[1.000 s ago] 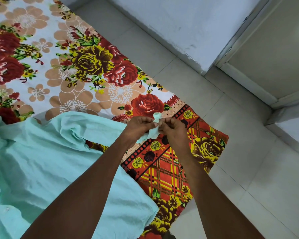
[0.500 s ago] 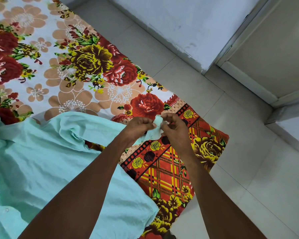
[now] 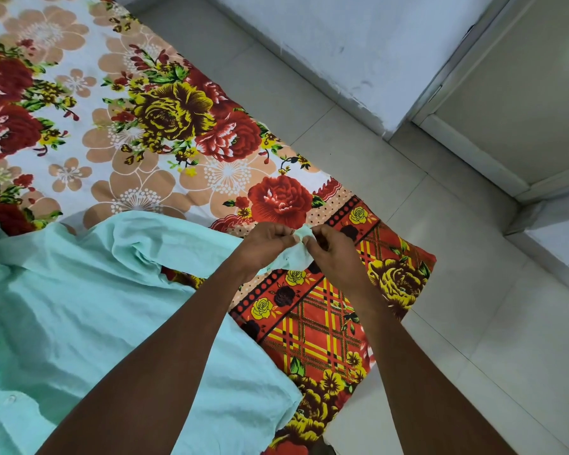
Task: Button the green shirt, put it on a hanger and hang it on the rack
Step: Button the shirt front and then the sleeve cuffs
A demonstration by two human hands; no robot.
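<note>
Covering the bed, a floral sheet point(image 3: 184, 126) spreads wide beside the tiled floor point(image 3: 457, 323). Over it, at the near left, sprawls the green shirt point(image 3: 79, 307). Its cuff end is bunched between both hands: left hand point(image 3: 266, 239) and right hand point(image 3: 330, 247) each pinching the fabric, fingertips nearly meeting.

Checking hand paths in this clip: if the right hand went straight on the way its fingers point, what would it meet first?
The right hand points left, pinching the green shirt; it would likely meet the left hand first, its fingertips almost touching.
</note>
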